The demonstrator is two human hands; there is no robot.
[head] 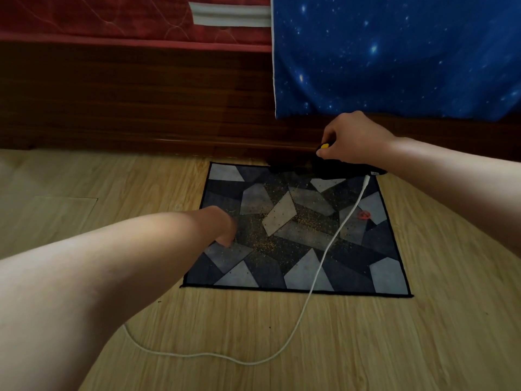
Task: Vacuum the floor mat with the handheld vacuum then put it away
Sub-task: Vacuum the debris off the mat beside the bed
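Observation:
A square floor mat point(386, 275) with a grey and dark blue geometric pattern lies on the wooden floor, scattered with yellow crumbs point(306, 221). A black handheld vacuum point(332, 167) with a yellow button rests along the mat's far edge. My right hand point(351, 139) grips the vacuum's handle from above. A white cord point(318, 273) runs from the vacuum's rear across the mat and onto the floor. My left hand point(222, 227) presses down on the mat's left part, fingers curled under and mostly hidden by my wrist.
A dark wooden bed frame point(135, 108) stands just behind the mat, with a red mattress point(98, 18) on it and a blue starry sheet point(394, 52) hanging down at the right. A small red mark point(363, 215) shows on the mat's right side. Wooden floor point(366, 348) surrounds the mat.

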